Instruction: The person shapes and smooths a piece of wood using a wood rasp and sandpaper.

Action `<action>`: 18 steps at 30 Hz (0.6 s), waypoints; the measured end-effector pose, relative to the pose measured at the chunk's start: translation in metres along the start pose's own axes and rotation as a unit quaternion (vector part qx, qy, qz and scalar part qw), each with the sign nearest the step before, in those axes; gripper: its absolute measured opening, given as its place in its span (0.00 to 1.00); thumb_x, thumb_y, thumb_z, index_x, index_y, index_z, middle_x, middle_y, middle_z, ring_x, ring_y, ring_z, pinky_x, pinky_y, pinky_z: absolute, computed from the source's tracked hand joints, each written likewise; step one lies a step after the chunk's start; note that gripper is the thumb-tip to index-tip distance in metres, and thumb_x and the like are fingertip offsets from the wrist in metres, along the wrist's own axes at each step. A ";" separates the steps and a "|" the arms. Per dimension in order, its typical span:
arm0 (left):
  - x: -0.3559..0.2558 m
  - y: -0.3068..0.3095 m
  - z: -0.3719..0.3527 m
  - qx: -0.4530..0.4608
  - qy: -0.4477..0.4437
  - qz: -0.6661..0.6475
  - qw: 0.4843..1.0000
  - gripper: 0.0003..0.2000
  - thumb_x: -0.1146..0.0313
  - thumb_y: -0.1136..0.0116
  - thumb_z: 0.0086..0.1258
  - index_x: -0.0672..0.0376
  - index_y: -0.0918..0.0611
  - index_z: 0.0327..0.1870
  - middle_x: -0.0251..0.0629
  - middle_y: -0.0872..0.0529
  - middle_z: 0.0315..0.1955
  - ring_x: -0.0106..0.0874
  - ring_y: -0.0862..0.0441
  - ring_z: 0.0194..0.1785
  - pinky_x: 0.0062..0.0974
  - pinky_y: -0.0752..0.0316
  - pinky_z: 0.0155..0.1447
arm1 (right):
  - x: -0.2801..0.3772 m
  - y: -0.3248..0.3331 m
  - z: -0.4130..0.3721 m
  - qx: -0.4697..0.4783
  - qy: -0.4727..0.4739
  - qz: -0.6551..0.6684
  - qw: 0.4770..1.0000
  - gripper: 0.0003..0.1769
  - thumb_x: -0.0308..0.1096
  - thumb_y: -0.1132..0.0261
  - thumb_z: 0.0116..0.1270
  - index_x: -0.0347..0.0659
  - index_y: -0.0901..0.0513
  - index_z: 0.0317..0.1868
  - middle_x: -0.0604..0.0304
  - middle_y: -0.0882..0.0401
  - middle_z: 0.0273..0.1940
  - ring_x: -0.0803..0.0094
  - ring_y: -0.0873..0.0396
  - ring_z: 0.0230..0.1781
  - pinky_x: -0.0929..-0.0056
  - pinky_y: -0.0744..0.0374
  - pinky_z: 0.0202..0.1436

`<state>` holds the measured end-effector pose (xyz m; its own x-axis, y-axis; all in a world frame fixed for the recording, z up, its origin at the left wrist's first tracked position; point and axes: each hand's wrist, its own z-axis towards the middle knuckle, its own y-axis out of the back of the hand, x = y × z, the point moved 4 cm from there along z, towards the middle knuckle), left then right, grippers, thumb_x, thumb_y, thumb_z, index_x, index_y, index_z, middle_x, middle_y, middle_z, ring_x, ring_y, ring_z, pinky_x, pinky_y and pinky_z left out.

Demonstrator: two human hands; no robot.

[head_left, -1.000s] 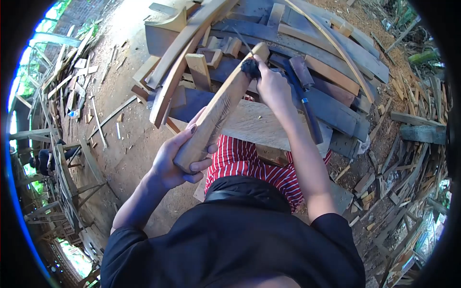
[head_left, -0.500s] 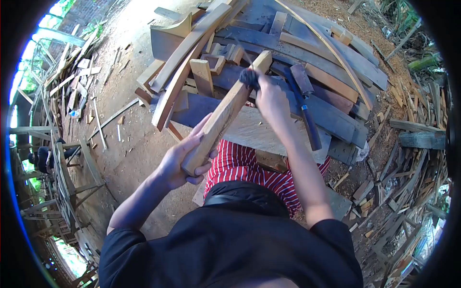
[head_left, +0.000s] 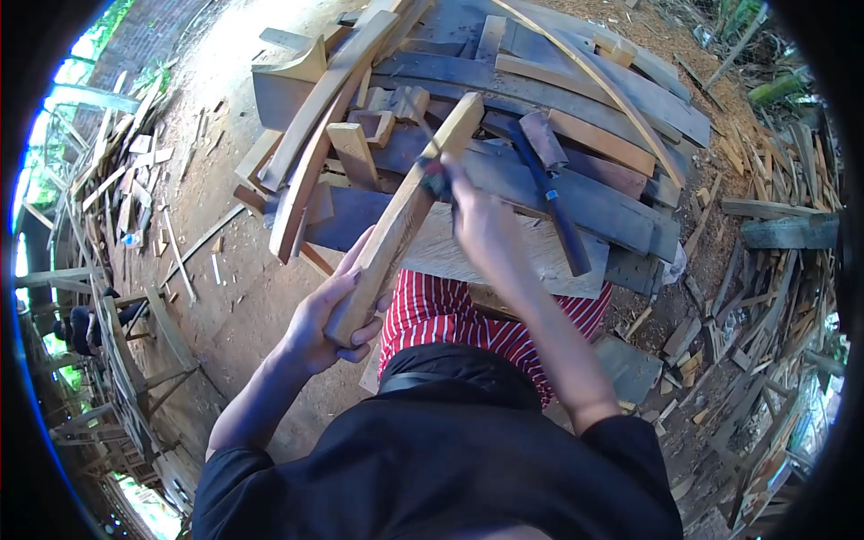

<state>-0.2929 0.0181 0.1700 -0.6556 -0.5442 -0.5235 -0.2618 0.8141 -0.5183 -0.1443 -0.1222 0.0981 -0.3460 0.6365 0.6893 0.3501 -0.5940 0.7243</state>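
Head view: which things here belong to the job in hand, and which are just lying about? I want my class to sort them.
In use:
wooden bar, gripped near its lower end by the left hand
dark hand tool, blurred, in the right hand

Apparently just lying about:
dark rod with a blue band
thin curved wood strip
reddish-brown block
scrap-wood heap

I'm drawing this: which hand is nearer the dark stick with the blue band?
Right. The right hand is just left of the dark stick; the left hand is farther away, holding the wooden piece.
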 end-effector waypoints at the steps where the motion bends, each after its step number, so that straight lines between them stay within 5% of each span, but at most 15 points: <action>1: 0.000 0.000 -0.001 -0.011 0.002 -0.004 1.000 0.32 0.56 0.60 0.74 0.33 0.56 0.76 0.40 0.29 0.38 0.23 0.31 0.21 0.16 0.38 0.15 | 0.008 0.000 -0.021 0.002 0.026 -0.010 1.000 0.36 0.25 0.44 0.61 0.49 0.38 0.72 0.41 0.19 0.27 0.46 0.17 0.28 0.49 0.19 0.34; 4: -0.001 -0.003 -0.003 -0.024 0.011 0.002 1.000 0.31 0.55 0.60 0.75 0.32 0.55 0.76 0.40 0.29 0.38 0.23 0.31 0.21 0.16 0.38 0.15 | 0.014 0.003 -0.036 0.013 0.040 -0.016 0.999 0.34 0.26 0.43 0.62 0.47 0.37 0.71 0.44 0.18 0.26 0.48 0.17 0.26 0.49 0.19 0.33; 8: -0.003 0.005 -0.005 -0.026 0.006 -0.002 1.000 0.30 0.54 0.60 0.75 0.30 0.54 0.76 0.41 0.28 0.38 0.22 0.31 0.21 0.16 0.39 0.15 | -0.013 -0.006 0.038 -0.047 0.027 -0.004 0.999 0.35 0.26 0.44 0.62 0.55 0.37 0.71 0.41 0.18 0.30 0.46 0.17 0.31 0.50 0.18 0.36; 11: 0.000 0.028 -0.004 -0.044 0.004 -0.023 0.999 0.29 0.47 0.61 0.76 0.51 0.44 0.72 0.44 0.25 0.42 0.24 0.28 0.24 0.14 0.40 0.14 | -0.016 -0.009 0.057 -0.044 -0.022 -0.089 0.995 0.34 0.28 0.44 0.62 0.57 0.36 0.70 0.40 0.18 0.33 0.46 0.16 0.34 0.50 0.18 0.39; 12: 0.000 0.027 -0.006 -0.042 0.003 -0.023 0.999 0.29 0.47 0.61 0.76 0.51 0.44 0.72 0.44 0.25 0.42 0.24 0.28 0.24 0.14 0.40 0.14 | -0.015 -0.008 0.056 -0.034 -0.026 -0.083 0.996 0.34 0.28 0.44 0.62 0.57 0.35 0.70 0.39 0.18 0.33 0.45 0.17 0.35 0.50 0.18 0.40; 14: -0.009 0.027 -0.008 -0.078 -0.088 -0.038 0.992 0.32 0.45 0.58 0.73 0.52 0.43 0.74 0.43 0.24 0.44 0.27 0.21 0.28 0.17 0.35 0.14 | -0.016 -0.009 0.058 -0.028 -0.028 -0.078 0.996 0.33 0.28 0.44 0.62 0.57 0.35 0.69 0.39 0.18 0.34 0.45 0.17 0.36 0.50 0.18 0.41; 15: -0.016 0.026 -0.013 -0.040 -0.162 -0.057 0.984 0.37 0.41 0.58 0.71 0.62 0.40 0.71 0.49 0.25 0.52 0.35 0.16 0.39 0.21 0.26 0.17 | -0.015 -0.011 0.062 -0.039 -0.026 -0.056 0.997 0.33 0.28 0.45 0.62 0.57 0.35 0.69 0.38 0.18 0.34 0.44 0.17 0.36 0.49 0.19 0.42; 16: -0.023 0.024 -0.018 -0.044 -0.207 -0.087 0.973 0.35 0.42 0.62 0.73 0.63 0.40 0.71 0.53 0.28 0.59 0.41 0.16 0.46 0.27 0.16 0.27 | -0.015 -0.012 0.065 -0.051 -0.027 -0.031 0.998 0.32 0.28 0.46 0.63 0.57 0.35 0.69 0.38 0.18 0.35 0.43 0.17 0.37 0.49 0.19 0.43; 18: -0.031 0.006 -0.029 -0.114 -0.340 -0.091 0.929 0.30 0.52 0.56 0.75 0.66 0.38 0.69 0.55 0.30 0.62 0.42 0.18 0.53 0.33 0.14 0.44 | -0.016 -0.010 0.071 -0.057 -0.032 -0.035 0.997 0.32 0.28 0.47 0.63 0.57 0.35 0.69 0.38 0.18 0.34 0.43 0.17 0.36 0.48 0.19 0.42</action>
<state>-0.2943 0.0459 0.2025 -0.0083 -0.6162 -0.7876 -0.5185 0.6761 -0.5235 -0.0803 -0.0913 0.0788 -0.3083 0.7060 0.6376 0.2247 -0.5972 0.7700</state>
